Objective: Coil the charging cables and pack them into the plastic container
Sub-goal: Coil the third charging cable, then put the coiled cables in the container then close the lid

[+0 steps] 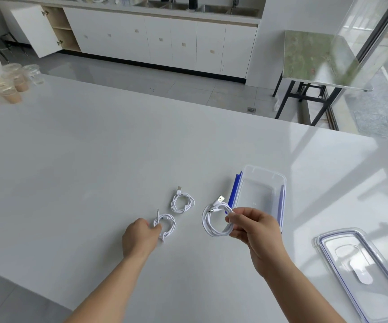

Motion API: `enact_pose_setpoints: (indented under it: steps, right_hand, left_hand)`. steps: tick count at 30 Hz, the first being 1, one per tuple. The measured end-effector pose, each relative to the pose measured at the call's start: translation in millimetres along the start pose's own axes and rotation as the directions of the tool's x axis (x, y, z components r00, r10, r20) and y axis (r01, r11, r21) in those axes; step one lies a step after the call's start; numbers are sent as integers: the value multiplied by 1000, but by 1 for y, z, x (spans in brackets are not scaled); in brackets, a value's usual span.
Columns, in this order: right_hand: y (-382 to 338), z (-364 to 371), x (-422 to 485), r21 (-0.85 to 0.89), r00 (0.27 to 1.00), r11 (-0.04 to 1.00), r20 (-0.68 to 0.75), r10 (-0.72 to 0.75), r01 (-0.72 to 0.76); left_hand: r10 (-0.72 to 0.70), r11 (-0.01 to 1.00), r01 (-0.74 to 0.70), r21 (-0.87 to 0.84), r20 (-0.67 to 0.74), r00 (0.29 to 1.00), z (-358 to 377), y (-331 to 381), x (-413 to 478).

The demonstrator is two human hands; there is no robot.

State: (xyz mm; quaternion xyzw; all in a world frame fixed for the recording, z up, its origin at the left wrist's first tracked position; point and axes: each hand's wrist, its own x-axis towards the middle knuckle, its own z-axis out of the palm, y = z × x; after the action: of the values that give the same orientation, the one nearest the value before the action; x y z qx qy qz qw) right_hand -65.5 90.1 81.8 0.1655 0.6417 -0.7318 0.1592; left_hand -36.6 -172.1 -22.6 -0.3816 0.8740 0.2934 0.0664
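Observation:
Three coiled white charging cables are in view on the white table point(95, 148). My right hand point(253, 229) pinches the largest coil point(211, 222) and holds it above the table, just left of the clear plastic container point(261, 180), which lies open with blue latches. My left hand point(139, 236) grips a smaller coil point(168, 223) that rests on the table. A third coil point(182, 202) lies untouched behind it, its USB plug pointing away from me.
The container's clear lid point(363, 273) lies at the near right by the table's edge. Several plastic drink cups point(9, 82) stand at the far left corner. Beyond the table are white cabinets and a green-topped side table point(316, 59).

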Motion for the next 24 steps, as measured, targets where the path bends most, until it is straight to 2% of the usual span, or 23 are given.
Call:
enact_pose_setpoints:
  steps: [7,12,18,22,24]
  right_hand:
    - [-1,0,11,11,1000,1000,-15,10,-10]
    - [-1,-1,15,-5,1000,1000,-23,1,-1]
    - [-5,-16,18,-8,998,1000,-60,4,-4]
    - [-14,-36,27,6,992,1000,-127,-17,18]
    - [-21,-47,34,-1,987,999,-158,-36,36]
  left_hand:
    - [49,996,-49,68,-5,999,6,5,7]
    - [-5,999,4,32,14,1000,7,6,8]
    - [-63,989,69,-134,47,997,-2,4,1]
    - [-58,941,69,-331,43,997,-11,23,-15]
    - [-35,926,52,-374,51,998,-13,35,-21]
